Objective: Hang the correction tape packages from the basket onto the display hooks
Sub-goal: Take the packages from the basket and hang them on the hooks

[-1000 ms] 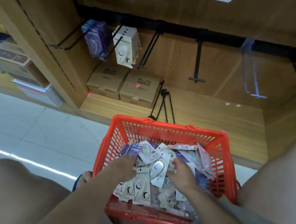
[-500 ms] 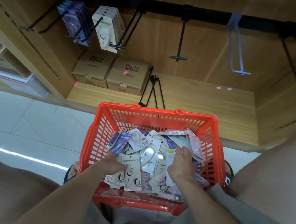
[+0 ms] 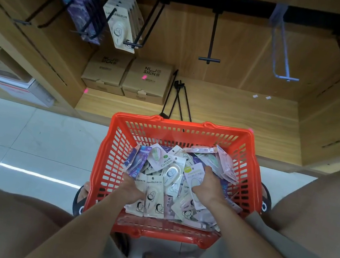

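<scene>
Digging through the basket [image 3: 113, 164], both hands are down among the loose packages [image 3: 171, 173] heaped inside it. The left hand [image 3: 131, 187] is low at the near left of the pile, fingers tucked under cream packages; whether that grip has closed on one, I cannot tell. The right hand [image 3: 209, 185] lies over a pale package toward the right, fingers curled onto it, but a firm hold is not clear either.

This reads as the picking step: sorting out which design to lift. Up on the rail, two hooks at the left already carry purple stock [image 3: 82, 12] and cream stock [image 3: 121, 22]. The bare black hook [image 3: 210, 46] and the clear hook [image 3: 283, 57] hang empty.

Next move calls for pulling one package free of the tangle, turning its hang hole up, then reaching to a hook that matches.
</scene>
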{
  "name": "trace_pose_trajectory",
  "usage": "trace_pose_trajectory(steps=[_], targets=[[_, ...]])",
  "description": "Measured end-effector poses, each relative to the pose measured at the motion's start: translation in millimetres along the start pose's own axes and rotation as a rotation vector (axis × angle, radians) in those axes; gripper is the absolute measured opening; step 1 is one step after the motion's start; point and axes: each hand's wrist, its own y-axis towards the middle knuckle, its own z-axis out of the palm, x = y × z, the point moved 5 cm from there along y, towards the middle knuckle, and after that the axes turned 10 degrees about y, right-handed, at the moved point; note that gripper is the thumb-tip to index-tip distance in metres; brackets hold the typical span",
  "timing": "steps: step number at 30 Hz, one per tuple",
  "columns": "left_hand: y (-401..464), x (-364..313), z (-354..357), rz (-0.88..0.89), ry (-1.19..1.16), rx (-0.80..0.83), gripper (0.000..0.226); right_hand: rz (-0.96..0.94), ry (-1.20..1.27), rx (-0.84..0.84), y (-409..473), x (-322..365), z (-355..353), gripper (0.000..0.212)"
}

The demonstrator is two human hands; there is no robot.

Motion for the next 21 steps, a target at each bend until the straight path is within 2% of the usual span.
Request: trace_pose_trajectory(steps=[4,8,12,16,18,21], targets=[[4.8,4.6,8.2,-0.020,-0.005,0.010,0.107,0.062,0.235,0.004,5.0,-7.8,0.0,0.045],[10.8,10.5,3.8,0.003,-0.006,0.015,0.094,0.164,0.391,0.108,8.2,-12.8,9.0,0.029],[15.3,13.3,3.6,0.053,0.026,0.034,0.061,0.149,0.317,0.186,7.7,-14.8,18.4,0.026],[16.1,9.2,6.8,0.120,-0.019,0.100,0.025,0.134,0.291,0.217,4.2,-15.2,24.3,0.034],[15.1,7.1,7.1,0.139,-0.075,0.124,0.025,0.139,0.309,0.215,4.0,-13.3,25.5,0.036],[10.8,-0.1,5.0,0.172,-0.201,0.158,0.028,0.169,0.365,0.174,6.9,-12.4,24.7,0.027]])
